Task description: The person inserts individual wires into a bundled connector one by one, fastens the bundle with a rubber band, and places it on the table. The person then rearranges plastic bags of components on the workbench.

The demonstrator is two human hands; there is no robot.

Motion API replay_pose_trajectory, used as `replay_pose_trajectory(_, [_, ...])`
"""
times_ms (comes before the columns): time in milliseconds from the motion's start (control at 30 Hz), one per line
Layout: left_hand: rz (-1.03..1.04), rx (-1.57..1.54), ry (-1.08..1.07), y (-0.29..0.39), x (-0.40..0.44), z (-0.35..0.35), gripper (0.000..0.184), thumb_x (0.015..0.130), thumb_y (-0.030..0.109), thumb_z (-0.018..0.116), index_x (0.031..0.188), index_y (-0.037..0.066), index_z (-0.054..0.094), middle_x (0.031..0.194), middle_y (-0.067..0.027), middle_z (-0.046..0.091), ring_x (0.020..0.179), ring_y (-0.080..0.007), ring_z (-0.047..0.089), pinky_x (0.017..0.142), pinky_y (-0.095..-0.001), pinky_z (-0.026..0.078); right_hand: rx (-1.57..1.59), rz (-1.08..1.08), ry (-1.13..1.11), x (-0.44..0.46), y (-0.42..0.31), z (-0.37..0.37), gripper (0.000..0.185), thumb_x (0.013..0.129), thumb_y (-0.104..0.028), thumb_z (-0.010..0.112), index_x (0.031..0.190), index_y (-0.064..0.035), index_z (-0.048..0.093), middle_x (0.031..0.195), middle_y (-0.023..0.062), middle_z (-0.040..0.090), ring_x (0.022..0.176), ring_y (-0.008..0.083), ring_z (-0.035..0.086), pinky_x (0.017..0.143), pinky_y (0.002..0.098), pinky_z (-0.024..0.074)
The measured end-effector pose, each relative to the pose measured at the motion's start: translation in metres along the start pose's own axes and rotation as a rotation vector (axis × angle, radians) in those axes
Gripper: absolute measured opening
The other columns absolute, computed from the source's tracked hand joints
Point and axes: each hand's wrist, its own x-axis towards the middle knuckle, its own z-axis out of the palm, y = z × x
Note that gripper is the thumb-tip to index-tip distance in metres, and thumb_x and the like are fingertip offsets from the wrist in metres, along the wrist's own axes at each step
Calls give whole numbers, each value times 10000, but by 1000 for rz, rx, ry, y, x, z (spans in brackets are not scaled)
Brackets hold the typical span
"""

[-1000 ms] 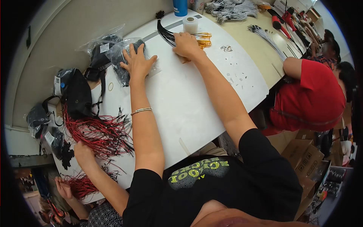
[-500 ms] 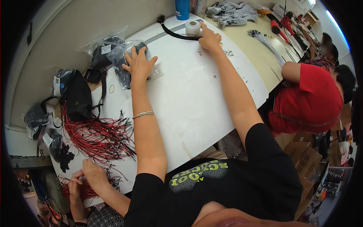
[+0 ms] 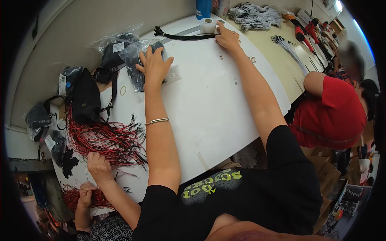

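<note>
My left hand is spread, its fingers resting over a clear plastic bag of dark parts at the back left of the white table. My right hand is at the table's far edge, closed at the right end of a bundle of black cables. Its index finger points up beside a white roll, which stands just behind the bundle. The fingertips on the cables are partly hidden. From my right hand the bundle stretches left, with its bunched end towards the bag.
Another person's hands handle red and black wires at the left. More bagged dark parts and a black bag lie there. A blue bottle stands behind the roll. A person in red sits at right, near white cables.
The bunched left end of the black cable bundle has swung left and nearer, so the bundle lies straighter. My hands stay in nearly the same places. The other person's hands have moved apart.
</note>
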Motion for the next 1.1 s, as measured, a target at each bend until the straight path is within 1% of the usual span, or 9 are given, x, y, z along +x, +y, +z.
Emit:
replay_pose_trajectory(133, [-6,1,-10,-1,0,-2,497,853,358,638,1273,99,586,1462,-175,368,1361,-348,226,1052,-627,145,-235,164,66,6,-30,15,604,748,-142,525,1345,-184,445,1112,102,648,1042,302,561,934,488,279])
replay_pose_trajectory(300, [30,-106,97,-7,0,-7,463,845,353,636,1227,92,618,1374,-171,481,1297,-326,355,1020,-595,229,-229,49,338,5,-37,25,537,735,-139,562,1267,-102,504,1102,148,616,1016,331,549,926,525,291])
replay_pose_trajectory(367, [11,-154,125,-7,1,-15,453,845,352,633,1214,89,626,1339,-167,508,1263,-322,391,1003,-586,253,-192,-233,804,-11,-57,24,407,736,-112,577,1139,-52,580,1097,146,601,984,321,555,905,494,360])
replay_pose_trajectory(467, [-13,-286,206,1,2,-36,427,844,348,622,1176,82,648,1237,-155,591,1161,-311,496,952,-557,327,-33,-626,737,-25,-91,24,380,756,-113,620,1132,-55,620,1069,125,617,939,281,587,837,398,455])
replay_pose_trajectory(533, [45,-233,379,4,0,-46,379,833,316,635,1117,69,678,1081,-138,661,977,-297,592,866,-463,423,65,-674,350,-37,-113,33,262,788,-119,656,1047,-76,672,999,98,618,855,255,599,727,330,485])
replay_pose_trajectory(667, [92,-366,397,20,-13,-84,322,823,266,674,1072,62,695,958,-107,702,808,-260,631,781,-312,483,171,-494,242,-29,-116,80,148,804,-175,661,881,-55,704,851,122,600,722,303,578,675,388,477])
replay_pose_trajectory(833, [156,-607,383,39,-32,-114,300,873,254,674,1099,58,696,1035,-87,704,921,-168,650,828,-275,495,232,-184,160,-18,-117,93,127,759,-107,608,781,-1,672,784,196,618,724,372,590,660,431,479])
replay_pose_trajectory(967, [267,-815,326,68,-62,-138,318,890,232,667,1125,18,675,1033,-105,698,958,-179,644,905,-265,483,33,-216,193,-41,-134,92,156,752,-100,586,727,42,645,771,249,617,684,421,592,631,479,500])
replay_pose_trajectory(1100, [589,-832,17,94,-111,-171,316,905,260,642,1079,-3,673,1015,-131,693,921,-193,641,868,-293,493,248,-422,195,-96,-127,69,176,904,-184,483,870,-18,532,860,172,553,780,345,541,724,414,453])
